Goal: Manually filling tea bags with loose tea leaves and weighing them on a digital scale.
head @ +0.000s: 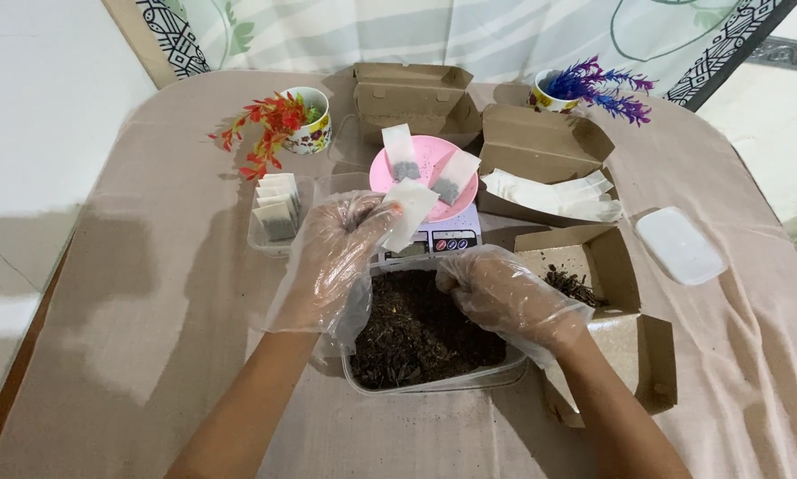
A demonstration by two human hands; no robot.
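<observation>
**Empty sachet held above the tub of loose tea**

Your left hand (341, 253), in a loose plastic glove, pinches an empty white filter sachet (409, 211) by its lower edge, just over the clear tub of dark loose tea (416, 333). Your right hand (505, 293) rests in the tea, its grip closed over a pinch of leaves. The sachet looks light, limp and easily torn; hold it near the mouth. Behind it, two filled sachets lean in a pink bowl (421, 160) on a small scale (443, 238). More sachets (279, 208) and open cardboard boxes (594, 266) crowd the counter (150, 293).
</observation>
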